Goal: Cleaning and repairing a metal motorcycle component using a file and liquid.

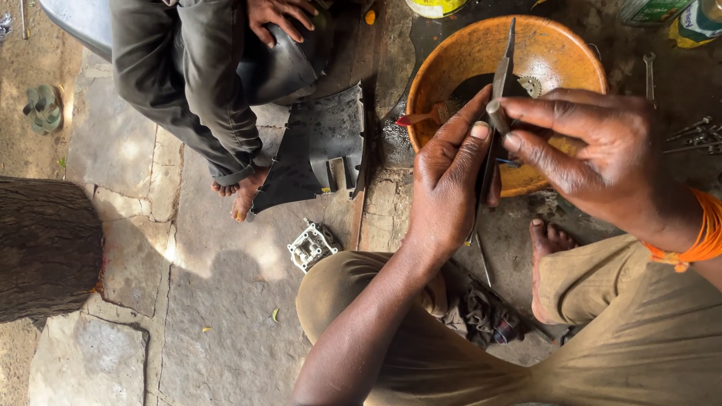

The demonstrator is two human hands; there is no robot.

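Metal is between my fingers: my left hand [445, 188] and right hand [594, 154] both pinch a thin dark blade [499, 79] over the orange bowl [459, 68]. I judge I am fitting or cleaning a small part on it. Next it needs a steady, careful grip.
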